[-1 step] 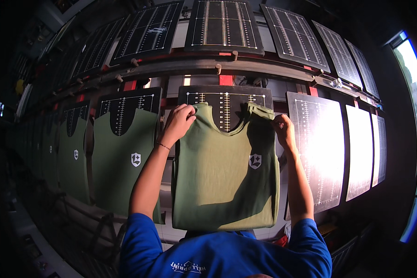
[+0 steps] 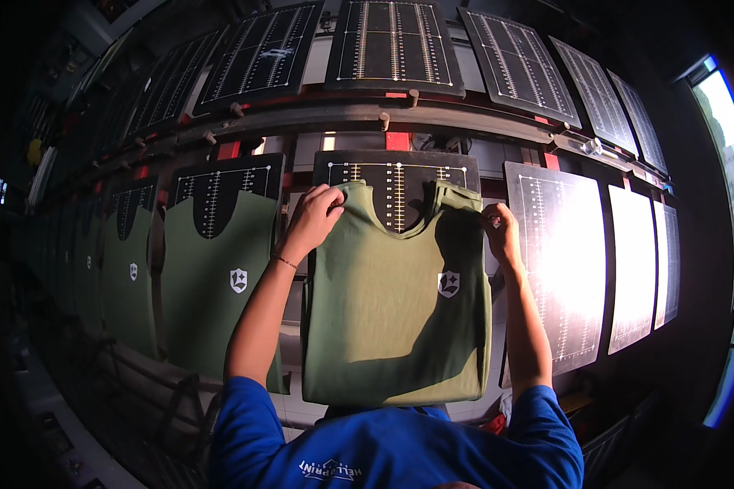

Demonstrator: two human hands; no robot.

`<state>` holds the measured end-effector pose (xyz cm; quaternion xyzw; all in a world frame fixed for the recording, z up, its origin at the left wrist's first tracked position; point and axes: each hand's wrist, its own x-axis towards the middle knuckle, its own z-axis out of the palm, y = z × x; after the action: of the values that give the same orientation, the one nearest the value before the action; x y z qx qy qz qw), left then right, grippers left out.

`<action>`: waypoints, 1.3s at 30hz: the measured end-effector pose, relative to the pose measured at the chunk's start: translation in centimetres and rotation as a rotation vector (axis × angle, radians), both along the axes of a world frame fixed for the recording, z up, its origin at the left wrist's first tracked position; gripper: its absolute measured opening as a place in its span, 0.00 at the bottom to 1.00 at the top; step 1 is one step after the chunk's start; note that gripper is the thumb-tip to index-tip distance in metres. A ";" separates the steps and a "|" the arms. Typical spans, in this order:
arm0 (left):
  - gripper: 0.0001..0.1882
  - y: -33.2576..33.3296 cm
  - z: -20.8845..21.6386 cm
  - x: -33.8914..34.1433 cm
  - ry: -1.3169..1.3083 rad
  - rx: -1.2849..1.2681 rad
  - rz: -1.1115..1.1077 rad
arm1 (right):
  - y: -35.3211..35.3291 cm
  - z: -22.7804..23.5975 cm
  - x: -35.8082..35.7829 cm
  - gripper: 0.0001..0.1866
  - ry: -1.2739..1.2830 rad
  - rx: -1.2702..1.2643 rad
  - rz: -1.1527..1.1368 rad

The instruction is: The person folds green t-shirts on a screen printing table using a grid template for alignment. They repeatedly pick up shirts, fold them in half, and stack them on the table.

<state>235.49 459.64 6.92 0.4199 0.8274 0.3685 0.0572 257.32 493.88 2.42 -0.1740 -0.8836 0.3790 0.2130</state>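
Note:
A green sleeveless shirt (image 2: 375, 318) with a white shield print on its chest lies over a black ruled board (image 2: 399, 167) in front of me. The top of that board shows beyond the shirt and through its neckline. My left hand (image 2: 316, 213) is closed at the shirt's left shoulder, fingers curled onto the cloth. At the other shoulder my right hand (image 2: 501, 226) pinches the outer edge, with its fingertips partly hidden. The cloth there is bunched in folds, and a dark shadow falls down the shirt's right side.
More green shirts (image 2: 220, 306) with shield prints cover the boards to the left. Bare boards (image 2: 559, 269) stand to the right, one bright with glare. A dark rail (image 2: 318, 118) with pegs runs across beyond my hands, and another row of ruled boards (image 2: 395, 49) lies past it.

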 end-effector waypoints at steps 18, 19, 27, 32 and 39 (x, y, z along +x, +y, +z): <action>0.12 0.3 -2.8 -3.7 -0.001 -0.255 -0.101 | 0.3 -2.9 -3.8 0.14 -0.053 0.151 -0.173; 0.12 0.4 -3.2 -3.9 -0.046 -0.265 -0.110 | 0.0 -2.9 -3.9 0.15 -0.048 0.140 -0.160; 0.11 0.0 -4.6 -4.9 -0.168 -0.188 -0.057 | 0.6 -2.8 -3.4 0.17 -0.118 -0.118 -0.101; 0.11 -0.2 -6.3 -4.3 0.282 0.086 0.383 | 0.3 -3.1 -3.4 0.13 -0.067 0.079 -0.296; 0.05 -7.3 -2.4 9.9 -0.206 0.014 0.575 | -2.2 -1.0 6.5 0.11 -0.258 -0.141 -0.342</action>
<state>245.36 452.35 4.51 0.1290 0.8997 0.4159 0.0313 263.86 491.65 1.42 -0.3827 -0.8324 0.3730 0.1469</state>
